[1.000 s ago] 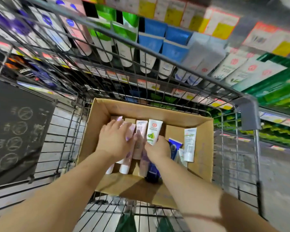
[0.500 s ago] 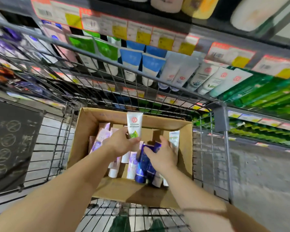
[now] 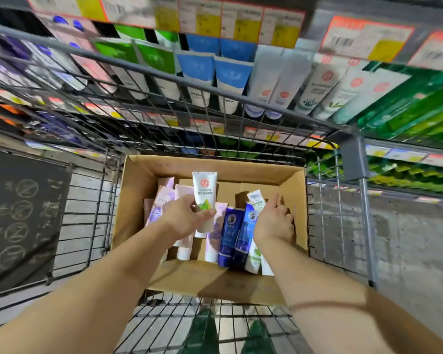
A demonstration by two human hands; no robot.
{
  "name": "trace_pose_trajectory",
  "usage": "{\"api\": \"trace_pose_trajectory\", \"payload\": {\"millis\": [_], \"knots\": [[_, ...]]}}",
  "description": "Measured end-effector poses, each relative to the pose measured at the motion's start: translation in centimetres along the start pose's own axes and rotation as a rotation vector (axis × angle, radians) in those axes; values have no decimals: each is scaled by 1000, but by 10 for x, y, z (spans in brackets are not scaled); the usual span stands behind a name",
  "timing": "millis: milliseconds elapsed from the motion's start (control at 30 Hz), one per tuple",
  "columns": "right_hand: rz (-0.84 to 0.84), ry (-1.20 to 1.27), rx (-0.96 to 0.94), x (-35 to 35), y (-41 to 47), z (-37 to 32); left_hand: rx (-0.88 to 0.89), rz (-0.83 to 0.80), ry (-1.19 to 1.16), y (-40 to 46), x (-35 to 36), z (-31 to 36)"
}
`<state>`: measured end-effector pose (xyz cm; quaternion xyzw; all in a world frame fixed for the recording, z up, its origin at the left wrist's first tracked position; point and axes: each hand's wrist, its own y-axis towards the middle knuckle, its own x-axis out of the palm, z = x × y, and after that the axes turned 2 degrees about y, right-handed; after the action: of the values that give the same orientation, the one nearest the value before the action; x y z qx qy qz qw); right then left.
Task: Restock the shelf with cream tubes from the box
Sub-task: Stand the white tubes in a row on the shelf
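Observation:
A cardboard box (image 3: 296, 200) sits in a wire cart, holding several cream tubes: pale purple ones (image 3: 161, 203) at the left, dark blue ones (image 3: 232, 233) in the middle, white-green ones at the right. My left hand (image 3: 183, 217) grips a white tube with a red seal and green leaf (image 3: 204, 191), lifted upright above the others. My right hand (image 3: 275, 221) reaches into the box's right side, fingers closing around a small white-green tube (image 3: 256, 200). The shelf (image 3: 241, 29) beyond the cart carries rows of green, blue and white tubes.
The cart's wire front wall (image 3: 164, 103) stands between the box and the shelf. A dark sign with circled symbols (image 3: 18, 213) hangs on the cart's left side. Green packages (image 3: 414, 108) fill the shelf at the right. Grey floor (image 3: 414, 246) lies to the right.
The white red-seal tube passed from my right hand to my left, which lifted it. My right hand moved off the blue tubes to the white-green tube at the box's right side.

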<state>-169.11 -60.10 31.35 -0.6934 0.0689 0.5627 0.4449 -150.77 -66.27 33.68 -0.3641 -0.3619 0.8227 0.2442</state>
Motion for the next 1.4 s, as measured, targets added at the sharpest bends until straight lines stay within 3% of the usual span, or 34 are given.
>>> {"api": "trace_pose_trajectory", "payload": {"millis": [133, 300, 567, 733, 933, 1167, 1400], "knots": [[-178, 194, -78, -31, -8, 3, 12, -24, 3, -14, -4, 12], [-528, 1074, 150, -63, -32, -17, 116, -77, -78, -47, -22, 50], [-857, 1485, -5, -156, -64, -22, 274, -56, -122, -110, -70, 119], [-641, 1474, -173, -227, -73, 19, 376, -42, -187, -159, -74, 176], [-555, 1457, -358, -308, -92, 128, 503, -81, -211, -232, -30, 276], [-265, 1495, -433, -389, -77, 325, 633, -85, -196, -300, 107, 410], [143, 1535, -447, -459, -71, 566, 824, -220, -93, -372, 287, 565]]}}
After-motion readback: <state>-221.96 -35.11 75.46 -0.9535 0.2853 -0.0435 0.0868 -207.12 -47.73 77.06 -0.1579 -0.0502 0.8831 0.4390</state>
